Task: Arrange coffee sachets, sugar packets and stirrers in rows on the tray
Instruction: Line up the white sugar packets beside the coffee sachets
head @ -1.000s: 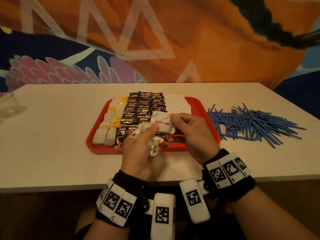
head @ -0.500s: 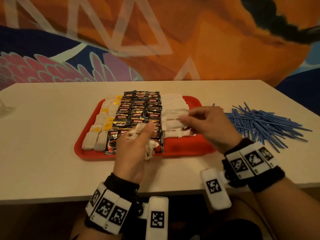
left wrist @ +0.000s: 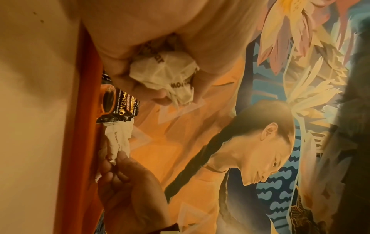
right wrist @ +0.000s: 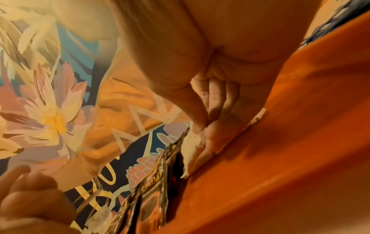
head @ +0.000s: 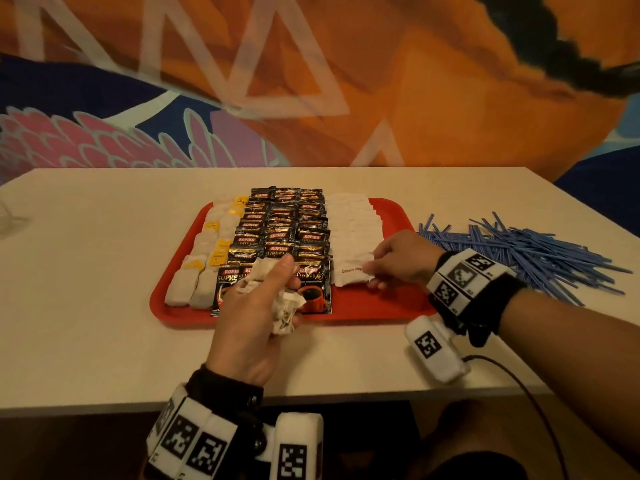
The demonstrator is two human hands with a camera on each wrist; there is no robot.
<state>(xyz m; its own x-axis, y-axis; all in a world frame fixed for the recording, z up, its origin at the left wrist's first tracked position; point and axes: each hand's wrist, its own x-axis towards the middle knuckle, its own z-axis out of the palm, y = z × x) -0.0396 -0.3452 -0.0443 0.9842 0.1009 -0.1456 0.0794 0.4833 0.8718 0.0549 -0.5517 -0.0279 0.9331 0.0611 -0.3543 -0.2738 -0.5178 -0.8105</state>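
A red tray [head: 377, 311] in the middle of the table holds rows of white and yellow packets at its left, black coffee sachets [head: 282, 233] in the centre and white brown-sugar packets [head: 353, 220] at the right. My right hand [head: 372, 271] pinches the nearest brown-sugar packet [head: 349, 273] at the front of that row, down on the tray [right wrist: 280, 142]. My left hand [head: 277, 289] hovers over the tray's front edge and grips a crumpled bunch of sugar packets [left wrist: 170, 76]. A pile of blue stirrers [head: 526, 251] lies on the table right of the tray.
The white table [head: 86, 289] ends at a near edge just before my wrists. A clear glass [head: 5, 216] shows at the far left edge. A painted mural wall stands behind the table. A black cable [head: 530, 403] trails off the front right edge.
My right hand carried the brown-sugar packet from in front of my left hand to the right and set it down at the front of the sugar row. The left hand stayed, still gripping its bunch.
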